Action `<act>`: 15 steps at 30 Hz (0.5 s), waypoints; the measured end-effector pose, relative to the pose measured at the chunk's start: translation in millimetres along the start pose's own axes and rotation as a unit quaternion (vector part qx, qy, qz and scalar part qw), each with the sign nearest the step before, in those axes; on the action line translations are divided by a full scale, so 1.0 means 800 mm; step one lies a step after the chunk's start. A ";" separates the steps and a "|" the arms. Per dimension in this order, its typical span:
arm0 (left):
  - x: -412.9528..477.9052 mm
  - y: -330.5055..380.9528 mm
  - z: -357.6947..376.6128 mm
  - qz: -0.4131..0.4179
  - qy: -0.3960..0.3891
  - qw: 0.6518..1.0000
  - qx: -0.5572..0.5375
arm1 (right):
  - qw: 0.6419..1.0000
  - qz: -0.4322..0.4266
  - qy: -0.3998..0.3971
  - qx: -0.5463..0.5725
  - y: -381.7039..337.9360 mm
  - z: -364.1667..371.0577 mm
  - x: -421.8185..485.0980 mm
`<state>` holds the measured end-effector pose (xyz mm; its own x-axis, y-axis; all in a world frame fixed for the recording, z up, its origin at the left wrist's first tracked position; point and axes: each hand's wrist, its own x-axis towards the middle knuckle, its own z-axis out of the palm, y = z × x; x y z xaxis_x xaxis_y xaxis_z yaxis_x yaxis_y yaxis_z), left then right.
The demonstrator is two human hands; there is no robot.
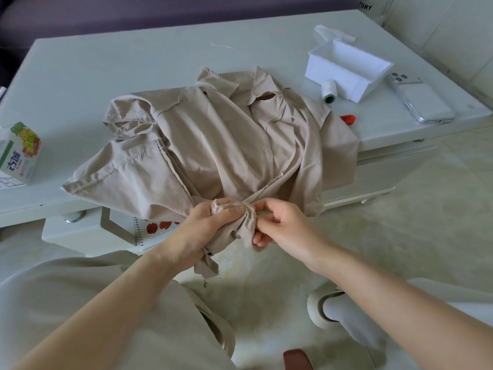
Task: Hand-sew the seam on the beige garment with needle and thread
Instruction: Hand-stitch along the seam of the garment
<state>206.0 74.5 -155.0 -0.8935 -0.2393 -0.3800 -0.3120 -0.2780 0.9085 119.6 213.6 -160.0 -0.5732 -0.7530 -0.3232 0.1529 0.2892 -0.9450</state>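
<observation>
Left hand gripping bunched beige garment — right hand pinching it

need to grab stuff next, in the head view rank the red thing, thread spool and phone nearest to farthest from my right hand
From the right hand:
1. Red thing, beside the garment's right edge.
2. Thread spool, just beyond it, beside the white box.
3. Phone, at the table's far right.

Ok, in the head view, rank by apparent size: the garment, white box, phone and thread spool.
Largest to smallest: beige garment, white box, phone (only slightly smaller than the box), thread spool.
</observation>
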 end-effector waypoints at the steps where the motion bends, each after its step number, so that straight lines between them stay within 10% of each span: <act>1: 0.001 0.000 -0.001 -0.001 0.004 1.000 0.002 | 1.000 -0.001 0.000 0.001 0.000 0.001 0.000; 5: 0.002 -0.003 -0.002 -0.008 0.018 1.000 -0.001 | 0.979 -0.083 0.123 -0.138 0.010 0.004 0.004; 8: 0.005 -0.005 -0.002 -0.007 0.031 0.999 -0.009 | 0.885 -0.269 0.224 -0.306 0.007 -0.001 0.003; 15: 0.004 -0.005 -0.002 0.006 0.005 1.000 0.023 | 0.834 -0.352 0.139 -0.402 0.003 0.005 0.000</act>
<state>204.7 73.3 -160.6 -0.8941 -0.2519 -0.3703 -0.3158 -0.2316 0.9201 123.1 211.8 -162.8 -0.4741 -0.7698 0.4273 -0.8257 0.2204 -0.5192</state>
